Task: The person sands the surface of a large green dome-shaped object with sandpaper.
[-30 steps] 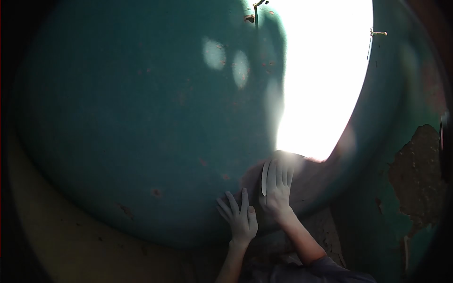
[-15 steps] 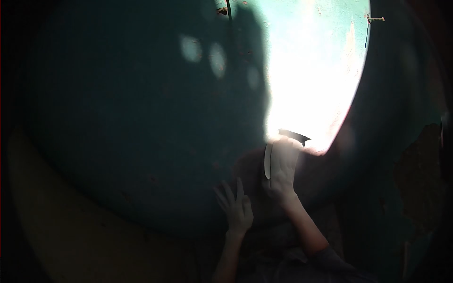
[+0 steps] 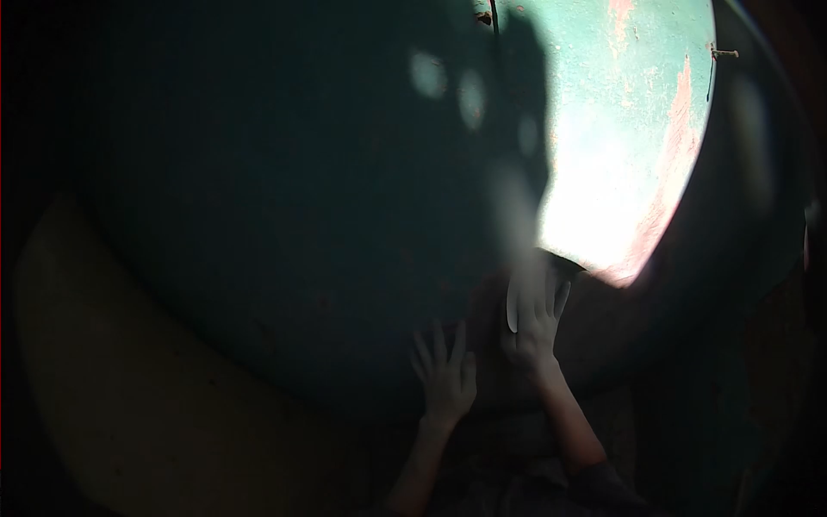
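Observation:
A large green wall surface (image 3: 258, 189) fills most of the view, mostly in deep shadow, with worn paint in a bright sunlit patch (image 3: 629, 129). My left hand (image 3: 449, 379) lies on its lower part with the fingers spread and nothing in them. Just below the sunlit patch is my right hand (image 3: 534, 319), back towards the camera. A pale, thin, blade-like object (image 3: 512, 308) shows along its left side, apparently held in it. The fingertips are dim and blurred against the surface.
A nail (image 3: 725, 53) sticks out at the upper right, beside the sunlit patch. A small dark hole (image 3: 484, 17) with a dark line next to it is at the top. Brownish wall (image 3: 155, 345) shows at the lower left.
The view has shifted, so the surface and sunlit patch appear further right. My right hand has moved slightly down out of the bright light. My left hand remains spread.

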The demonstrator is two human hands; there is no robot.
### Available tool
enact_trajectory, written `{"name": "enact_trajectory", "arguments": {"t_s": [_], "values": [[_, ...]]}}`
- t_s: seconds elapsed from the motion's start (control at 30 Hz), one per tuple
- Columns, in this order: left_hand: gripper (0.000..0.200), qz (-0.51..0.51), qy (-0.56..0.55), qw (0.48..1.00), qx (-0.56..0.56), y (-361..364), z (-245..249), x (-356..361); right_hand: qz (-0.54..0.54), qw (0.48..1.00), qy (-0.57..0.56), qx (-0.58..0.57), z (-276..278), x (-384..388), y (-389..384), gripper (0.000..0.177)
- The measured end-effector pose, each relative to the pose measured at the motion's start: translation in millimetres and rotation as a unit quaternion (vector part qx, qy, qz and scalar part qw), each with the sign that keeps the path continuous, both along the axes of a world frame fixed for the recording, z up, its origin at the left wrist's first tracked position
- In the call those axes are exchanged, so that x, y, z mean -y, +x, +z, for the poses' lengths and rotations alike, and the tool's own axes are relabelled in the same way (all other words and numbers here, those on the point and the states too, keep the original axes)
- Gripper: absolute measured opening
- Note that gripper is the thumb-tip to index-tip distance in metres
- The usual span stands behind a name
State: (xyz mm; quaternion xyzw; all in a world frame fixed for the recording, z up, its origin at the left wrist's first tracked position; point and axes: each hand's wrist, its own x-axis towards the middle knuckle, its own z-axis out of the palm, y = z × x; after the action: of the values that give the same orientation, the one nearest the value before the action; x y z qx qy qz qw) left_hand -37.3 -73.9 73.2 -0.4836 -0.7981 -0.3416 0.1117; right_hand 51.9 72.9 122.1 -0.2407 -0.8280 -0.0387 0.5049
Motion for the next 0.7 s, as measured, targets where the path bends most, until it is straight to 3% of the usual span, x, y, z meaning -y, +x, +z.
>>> {"name": "enact_trajectory", "arguments": {"t_s": [0.13,0.23,0.33,0.4,0.5,0.57,0.6,0.7], "values": [[0.060,-0.009,-0.070,0.997,-0.031,-12,17,16,-0.035,0.998,-0.014,-0.055,52,2,-20,0.066],[0.062,0.001,-0.023,0.999,-0.034,-35,17,28,-0.051,0.996,-0.018,-0.065,-11,19,-47,0.069],[0.063,-0.007,0.002,1.000,-0.015,-56,28,45,-0.031,0.995,-0.099,0.007,-95,60,-50,0.070],[0.063,-0.009,0.022,0.999,-0.024,-73,22,57,-0.046,0.986,-0.163,0.007,-114,66,-55,0.068],[0.063,-0.003,0.026,0.999,-0.026,-96,21,73,-0.106,0.990,-0.080,-0.049,-30,41,-59,0.066],[0.063,-0.004,0.014,1.000,-0.022,-103,20,86,-0.083,0.983,-0.038,-0.162,47,38,-65,0.065],[0.063,0.002,0.023,0.999,-0.022,-111,23,91,-0.063,0.984,-0.029,-0.165,70,41,-70,0.066],[0.063,0.000,0.040,0.998,-0.050,-137,36,99,-0.052,0.987,-0.022,-0.152,76,65,-91,0.067]]}}
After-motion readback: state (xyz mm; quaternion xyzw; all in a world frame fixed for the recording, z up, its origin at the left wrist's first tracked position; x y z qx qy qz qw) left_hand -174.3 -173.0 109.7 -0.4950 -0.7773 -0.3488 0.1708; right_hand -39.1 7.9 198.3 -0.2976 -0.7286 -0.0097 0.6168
